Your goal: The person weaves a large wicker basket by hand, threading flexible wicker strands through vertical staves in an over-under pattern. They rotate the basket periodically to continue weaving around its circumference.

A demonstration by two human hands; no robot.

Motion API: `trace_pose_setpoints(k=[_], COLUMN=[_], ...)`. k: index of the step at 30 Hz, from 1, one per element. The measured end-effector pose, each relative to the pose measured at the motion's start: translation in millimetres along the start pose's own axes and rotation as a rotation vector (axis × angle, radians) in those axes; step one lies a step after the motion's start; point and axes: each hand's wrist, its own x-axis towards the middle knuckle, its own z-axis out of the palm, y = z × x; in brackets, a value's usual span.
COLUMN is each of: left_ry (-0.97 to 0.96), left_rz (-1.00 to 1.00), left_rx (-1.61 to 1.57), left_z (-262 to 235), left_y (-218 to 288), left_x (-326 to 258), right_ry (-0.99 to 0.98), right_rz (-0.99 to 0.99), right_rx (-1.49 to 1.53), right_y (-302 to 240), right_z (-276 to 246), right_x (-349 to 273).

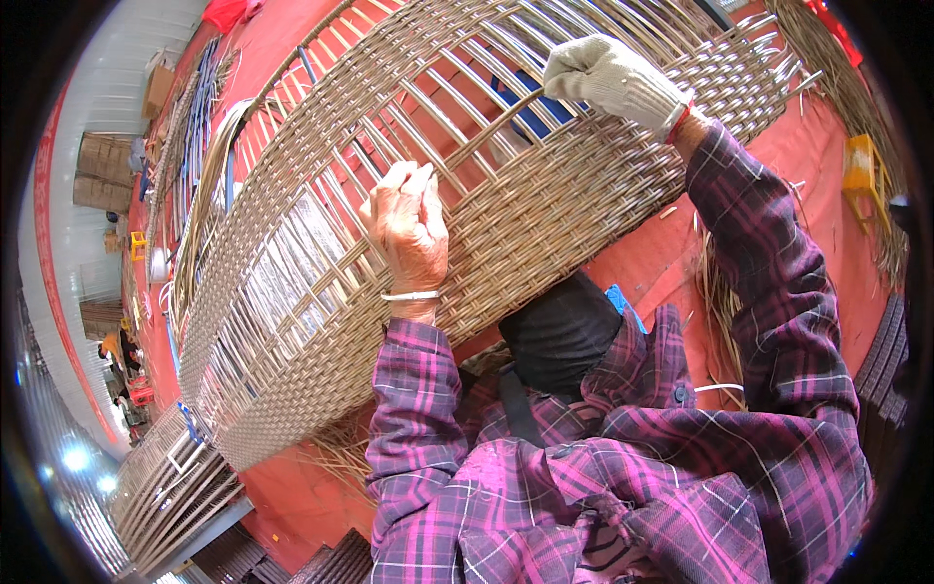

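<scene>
A large curved wicker panel (545, 209) lies across in front of me, tan strands woven over rows of metal rods, with an open band of bare rods between two woven parts. My right hand (615, 86), in a white knit glove, is closed on a tan wicker strand (496, 127) above the open band. That strand slants down to the left, toward the pinched fingertips of my bare left hand (409, 222), which has a white band at the wrist. The left fingers are closed at the strand's lower end, close over the rods. Their exact grip is partly hidden.
Red sheeting (817, 195) covers the floor. Loose strands (720, 302) lie at the right, and a yellow stool (864, 180) stands beyond. Another woven frame (161, 496) sits at the lower left. Bundled strands (204, 195) and cardboard boxes (102, 170) are at the far left.
</scene>
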Motion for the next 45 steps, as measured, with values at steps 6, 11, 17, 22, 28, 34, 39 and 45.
trace_pose_setpoints(k=[6,11,17,22,28,34,39,45], left_ry=[-0.177,-0.037,-0.105,-0.213,-0.055,0.014,0.020,-0.059], left_rz=[-0.109,-0.381,-0.413,-0.448,-0.496,-0.385,-0.308,-0.141], left_rx=[-0.332,-0.494,-0.270,-0.134,-0.305,-0.315,-0.273,-0.177], left_z=[32,28,11,22,49,44,37,25], left_y=[38,37,23,23,26,30,34,44], left_x=[40,41,19,17,17,11,8,10], right_ry=[-0.050,0.020,-0.159,-0.140,-0.450,-0.330,-0.355,-0.351], right_rz=[-0.204,0.022,-0.028,-0.103,0.031,0.020,0.111,-0.023], right_rx=[0.094,0.197,-0.543,-0.438,-0.077,0.240,0.227,-0.038], right_y=[-36,-32,-13,-11,-19,-12,-15,-29], right_z=[0,29,82,79,57,44,44,-5], right_x=[-1,0,26,31,30,25,21,2])
